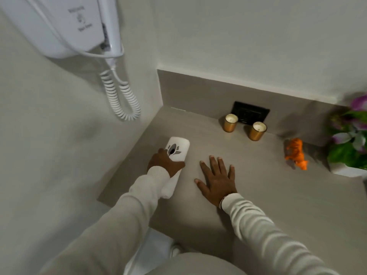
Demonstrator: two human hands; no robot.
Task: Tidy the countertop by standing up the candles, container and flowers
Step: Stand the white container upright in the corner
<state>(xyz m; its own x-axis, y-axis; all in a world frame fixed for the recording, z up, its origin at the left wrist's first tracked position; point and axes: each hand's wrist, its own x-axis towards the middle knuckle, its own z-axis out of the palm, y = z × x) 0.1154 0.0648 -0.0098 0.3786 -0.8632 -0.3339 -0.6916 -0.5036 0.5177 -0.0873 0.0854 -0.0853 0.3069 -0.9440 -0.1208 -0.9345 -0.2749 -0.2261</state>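
A tall white container [177, 149] with a grey flower emblem stands tilted near the left edge of the grey countertop [268, 191]. My left hand [164, 163] is wrapped around its middle. Flat on the counter just to its right lies my right hand [216, 178], fingers spread, holding nothing. Two gold candles stand upright by the back wall: one [231, 122] further left, the other [257, 131] to its right. A pot of purple flowers with green leaves [350, 135] stands upright at the right edge, partly cut off.
An orange toy animal [296, 153] lies between the candles and the flower pot. A black socket plate [249, 112] is set in the backsplash behind the candles. A white wall hair dryer [65, 26] with a coiled cord [121, 96] hangs over the left wall.
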